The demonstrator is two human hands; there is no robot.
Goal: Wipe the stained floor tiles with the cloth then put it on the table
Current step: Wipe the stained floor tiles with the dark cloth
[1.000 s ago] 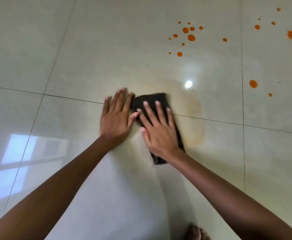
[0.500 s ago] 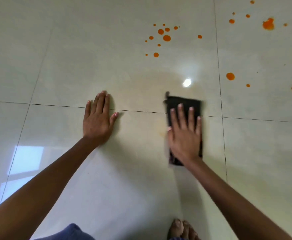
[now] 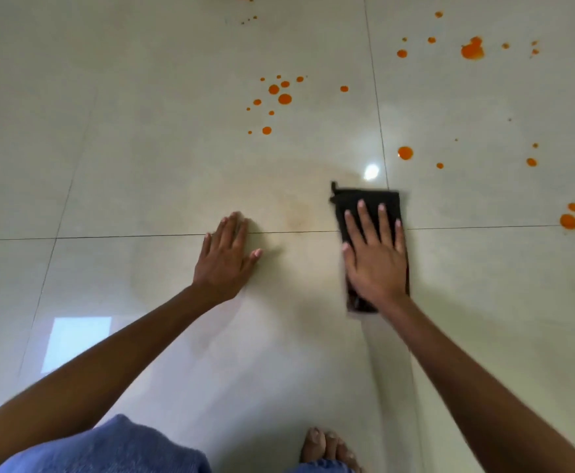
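A folded black cloth (image 3: 368, 201) lies flat on the glossy cream floor tiles (image 3: 142, 148), across a grout line. My right hand (image 3: 374, 257) presses on it with straight, spread fingers and covers its middle and lower part. My left hand (image 3: 226, 259) rests flat on the bare tile to the left, apart from the cloth. Orange stain drops (image 3: 279, 97) dot the tile beyond the hands, and more orange drops (image 3: 472, 51) spread at the upper right. A faint yellowish smear (image 3: 296, 213) lies between the two hands.
My bare toes (image 3: 327, 445) and a knee in blue cloth (image 3: 108, 445) show at the bottom edge. More orange spots (image 3: 569, 220) sit at the far right on a grout line. A bright window reflection (image 3: 74, 343) lies on the lower-left tile.
My right hand slid the cloth from beside my left hand to the right, along the grout line. My left hand stayed flat on the tile. The view drew back, and more stains came into sight.
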